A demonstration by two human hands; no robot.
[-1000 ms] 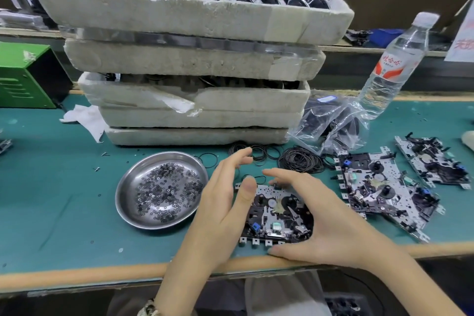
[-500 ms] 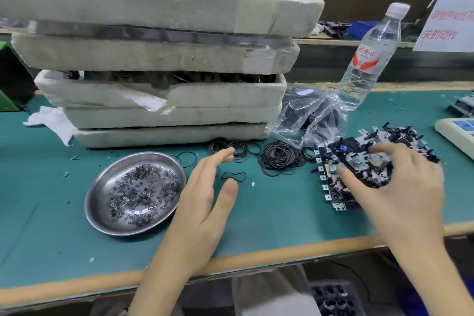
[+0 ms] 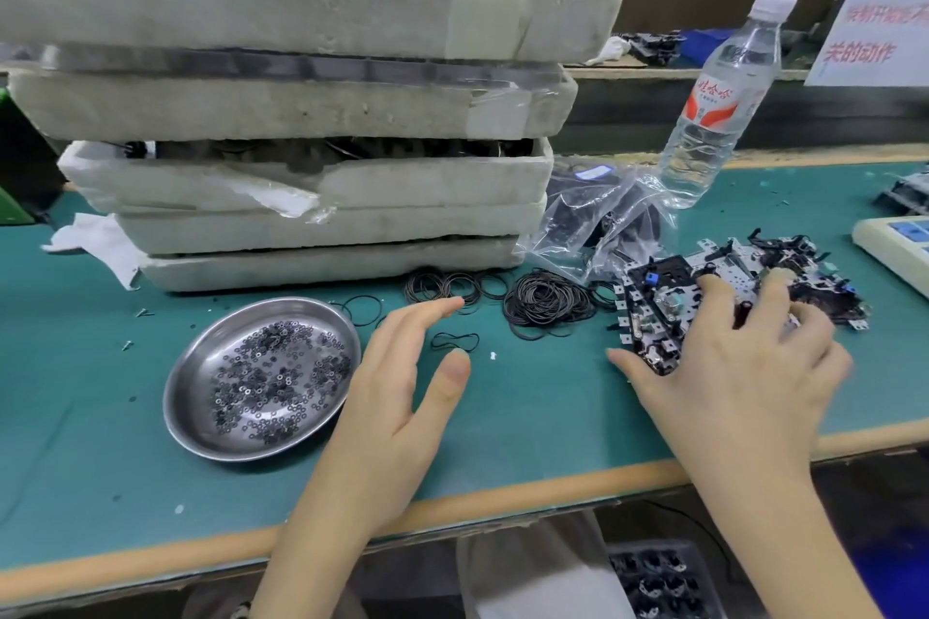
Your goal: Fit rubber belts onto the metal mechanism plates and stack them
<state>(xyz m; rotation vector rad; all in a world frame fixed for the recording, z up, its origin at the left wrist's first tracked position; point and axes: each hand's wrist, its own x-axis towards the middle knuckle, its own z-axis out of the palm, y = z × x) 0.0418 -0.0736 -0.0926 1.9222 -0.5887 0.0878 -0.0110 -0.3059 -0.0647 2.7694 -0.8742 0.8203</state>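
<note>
- Two bare hands we see over the green worktop, both close to its near edge
- We find the left hand released: fingers straight and a little apart, thumb out to the side, nothing in it, raised over the middle of the worktop
- One loose rubber belt lies flat on the worktop, and from our view it sits between that hand's forefinger tip and thumb tip; we cannot tell whether either touches it
- We see the right hand grasping the mechanism plates, fingers bent over their top and the thumb laid along their near left corner
- These plates lie piled toward the right end of the worktop, back from its near edge, black parts and a small blue piece showing on them
- Just left of the plates we note a heap of rubber belts, with more rings strung leftward along the foot of the foam trays
- The trays are stacked several high at the back left of the worktop
- A steel dish of small dark washers stands left of the left hand
- Behind the plates we see a clear plastic bag and a water bottle, the bottle leaning
- At the right edge a white device is cut off by our view
</note>
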